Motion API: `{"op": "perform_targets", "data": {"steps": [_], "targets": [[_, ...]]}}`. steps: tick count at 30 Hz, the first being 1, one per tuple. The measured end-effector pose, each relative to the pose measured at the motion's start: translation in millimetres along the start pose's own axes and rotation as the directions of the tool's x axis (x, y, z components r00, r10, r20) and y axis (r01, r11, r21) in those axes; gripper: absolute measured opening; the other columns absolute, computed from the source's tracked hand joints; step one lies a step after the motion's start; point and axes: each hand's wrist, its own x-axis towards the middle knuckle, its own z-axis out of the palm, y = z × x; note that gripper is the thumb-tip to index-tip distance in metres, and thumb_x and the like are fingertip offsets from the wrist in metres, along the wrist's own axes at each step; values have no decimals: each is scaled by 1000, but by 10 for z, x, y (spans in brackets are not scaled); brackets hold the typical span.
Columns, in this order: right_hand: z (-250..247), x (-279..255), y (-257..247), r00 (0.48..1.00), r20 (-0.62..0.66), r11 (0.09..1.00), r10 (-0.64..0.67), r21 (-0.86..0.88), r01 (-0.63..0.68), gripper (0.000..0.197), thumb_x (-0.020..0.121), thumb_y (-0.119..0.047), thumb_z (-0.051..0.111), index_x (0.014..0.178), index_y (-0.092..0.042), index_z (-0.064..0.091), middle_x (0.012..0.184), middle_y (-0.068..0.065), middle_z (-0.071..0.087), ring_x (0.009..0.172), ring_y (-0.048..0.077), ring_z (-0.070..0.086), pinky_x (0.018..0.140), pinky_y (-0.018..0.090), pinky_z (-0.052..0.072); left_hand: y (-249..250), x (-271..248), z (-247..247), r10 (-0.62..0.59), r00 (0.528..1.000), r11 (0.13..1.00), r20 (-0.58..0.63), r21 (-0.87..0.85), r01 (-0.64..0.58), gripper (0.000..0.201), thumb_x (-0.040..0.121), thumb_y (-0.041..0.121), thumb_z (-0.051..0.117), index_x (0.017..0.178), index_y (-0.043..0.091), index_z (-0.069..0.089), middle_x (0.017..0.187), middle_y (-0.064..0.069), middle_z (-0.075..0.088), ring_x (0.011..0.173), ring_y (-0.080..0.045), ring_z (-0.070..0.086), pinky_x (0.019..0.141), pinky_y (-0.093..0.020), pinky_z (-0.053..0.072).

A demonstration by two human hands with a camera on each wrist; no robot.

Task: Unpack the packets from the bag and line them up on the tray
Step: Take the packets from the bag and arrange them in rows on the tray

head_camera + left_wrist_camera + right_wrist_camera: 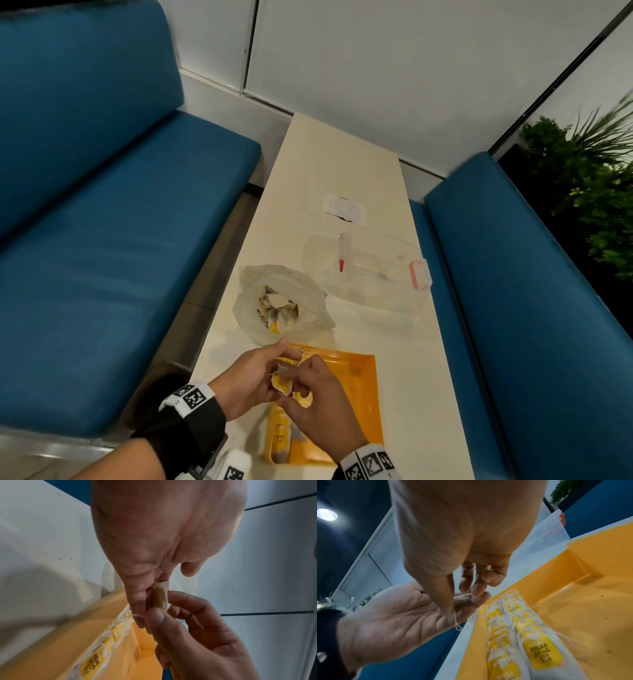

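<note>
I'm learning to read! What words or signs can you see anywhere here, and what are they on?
"RELAX": yellow tag of the nearest packet on the tray, with a small plant drawing under it.
"RELAX": another yellow tag, in the left wrist view.
Other tags in the rows: print too blurred to read.
Wristband markers: black-and-white square codes, no words.
Table sticker: nothing readable.

The bag [281, 303] lies behind the tray [363, 404], with a clear container [376, 270] to its right.
</note>
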Motion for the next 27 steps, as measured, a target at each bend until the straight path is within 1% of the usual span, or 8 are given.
{"op": "perform_targets", "data": {"steps": [4,7,10,12,15,19,23,27], "targets": [[30,27,87,998,-68,1000,10,30,-8,21,84,-18,69,96,-34,74,87,-18,50,79,6,56,73,16,47,-50,66,-35,60,998,991,-25,119,-56,22,102,11,56,120,9,68,115,-27,69,91,-26,71,83,-40,60],[-79,36,114,994,-106,992,36,126,-22,26,85,-11,73,92,-36,77,84,-15,55,79,7,59,70,15,45,-58,61,-114,86,996,977,-4,194,-84,28,95,-3,60,117,13,69,104,-15,72,87,-21,71,78,-37,58],[-199,42,136,994,-98,984,50,177,-32,31,85,-5,72,87,-35,77,82,-20,60,79,6,61,70,18,46,-36,29,-175,74,997,979,26,189,-78,44,88,-16,56,115,14,73,114,-14,70,87,-22,68,73,-34,56],[-261,42,132,997,-63,980,49,195,-36,31,85,-1,71,85,-32,77,83,-18,63,79,6,63,70,19,48,-16,13,-183,57,995,977,86,198,-73,50,79,-12,59,116,17,75,120,-14,70,92,-23,67,72,-33,55],[-330,52,84,1000,-17,985,15,173,-11,26,84,1,70,86,-24,78,87,-12,66,86,8,64,73,16,46,3,-2,-172,38,985,962,168,262,-82,45,75,10,72,119,19,75,108,-8,71,92,-20,67,73,-31,53],[-339,86,68,999,-44,978,32,205,-22,35,84,3,69,89,-30,77,90,-9,69,88,10,65,76,19,49,-21,29,-183,56,986,904,154,413,-116,41,75,28,82,110,7,75,102,-12,75,89,-19,69,78,-33,54],[-335,71,35,970,-80,883,229,436,-172,26,89,-5,69,104,-27,72,89,0,70,71,15,63,61,22,47,-52,66,-181,183,980,892,82,406,-200,33,81,21,85,99,-3,71,84,-6,72,79,-16,68,72,-31,54],[-317,49,-19,968,-25,850,251,484,-208,15,84,-14,78,99,-13,73,80,2,72,67,15,61,57,20,46,-38,71,-138,265,963,881,38,396,-258,16,83,15,84,90,5,73,78,-6,72,75,-15,66,68,-29,52]]}}
